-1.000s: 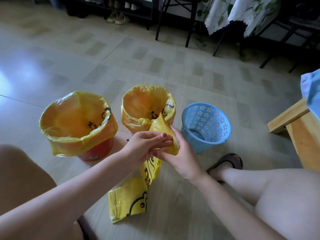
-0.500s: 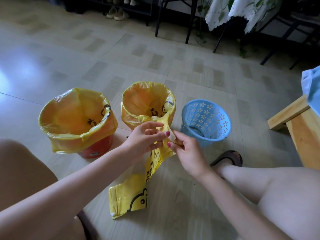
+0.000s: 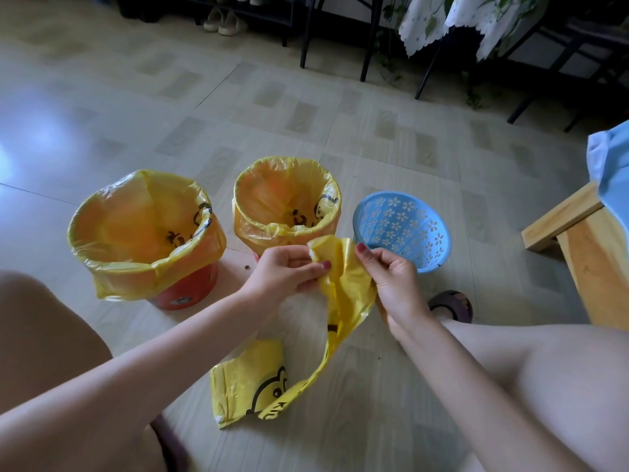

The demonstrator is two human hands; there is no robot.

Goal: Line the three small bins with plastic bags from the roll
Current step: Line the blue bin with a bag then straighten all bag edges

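I hold the yellow bag (image 3: pixel 343 287) in the middle of the frame, just in front of the blue bin (image 3: pixel 401 229). My left hand (image 3: pixel 286 274) pinches one side of its top edge and my right hand (image 3: pixel 391 281) pinches the other side. The rest of the bag hangs down and its end lies on the floor (image 3: pixel 306 131) at the bottom middle. I think the bag is very light, thin and floppy, and a bit slippery. So I should hold it by the top edges to open its mouth. The blue bin has no bag yet. To the left, the middle bin (image 3: pixel 286 202) and the red bin (image 3: pixel 183 294) have bags.
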